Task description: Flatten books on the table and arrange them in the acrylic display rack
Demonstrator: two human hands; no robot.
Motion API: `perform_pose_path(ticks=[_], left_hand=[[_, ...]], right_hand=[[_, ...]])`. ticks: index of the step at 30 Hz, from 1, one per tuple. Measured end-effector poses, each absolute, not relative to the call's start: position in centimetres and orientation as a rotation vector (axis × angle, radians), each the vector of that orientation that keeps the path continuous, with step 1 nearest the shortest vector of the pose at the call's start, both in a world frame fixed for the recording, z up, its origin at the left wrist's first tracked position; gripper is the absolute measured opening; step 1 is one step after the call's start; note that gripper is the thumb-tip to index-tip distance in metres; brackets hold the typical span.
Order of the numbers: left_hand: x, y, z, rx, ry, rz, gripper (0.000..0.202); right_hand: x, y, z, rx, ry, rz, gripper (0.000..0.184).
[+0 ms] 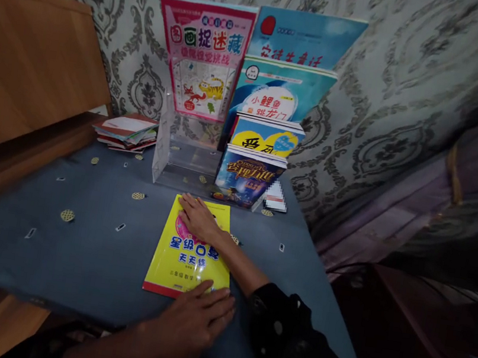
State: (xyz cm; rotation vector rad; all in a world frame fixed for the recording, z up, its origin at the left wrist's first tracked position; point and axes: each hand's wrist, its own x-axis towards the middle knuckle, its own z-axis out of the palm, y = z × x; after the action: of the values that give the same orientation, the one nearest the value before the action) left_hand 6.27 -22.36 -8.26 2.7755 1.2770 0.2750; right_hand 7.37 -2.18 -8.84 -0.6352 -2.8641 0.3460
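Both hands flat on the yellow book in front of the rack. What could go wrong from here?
1. The right hand lies close to the front book of the clear rack; a forward push might topple the tiered books.
2. The yellow book lies near the front edge of the blue cloth, under the left hand; a pull could slide it off.

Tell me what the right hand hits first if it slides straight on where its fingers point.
Probably the clear acrylic book stand, near its front left corner; the right hand lies flat on the yellow workbook, fingers aimed there. Depth is unclear.
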Motion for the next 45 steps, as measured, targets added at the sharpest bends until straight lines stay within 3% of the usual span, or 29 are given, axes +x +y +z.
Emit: perform_pose_path(ticks=[17,21,26,29,34,45], left_hand=[[5.9,-22.7,-8.8,2.759,1.240,0.394,0.041],[4.5,-23.4,-7.7,2.738,1.267,0.665,0.036],[-1.1,-22.5,-5.3,2.413,1.759,0.991,0.040],[-4.4,-21.3,-5.0,2.243,1.910,0.904,0.038],[-6.7,-20.1,-6.4,2.094,1.801,0.686,0.041],[-6.2,-20.5,-8.2,2.189,1.874,0.532,0.043]], right_hand=[[9.8,-7.0,-9.1,-0.062,-2.898,0.475,0.042],[10.2,-7.4,-9.1,0.000,-2.918,0.470,0.039],[10.1,-8.0,-9.3,0.012,-2.955,0.454,0.035],[10.2,-9.2,-9.0,-0.006,-2.927,0.420,0.031],[10.8,-12.1,-8.3,0.078,-2.902,0.422,0.039],[12.9,-19.0,-8.8,-0.019,-2.960,0.449,0.048]])
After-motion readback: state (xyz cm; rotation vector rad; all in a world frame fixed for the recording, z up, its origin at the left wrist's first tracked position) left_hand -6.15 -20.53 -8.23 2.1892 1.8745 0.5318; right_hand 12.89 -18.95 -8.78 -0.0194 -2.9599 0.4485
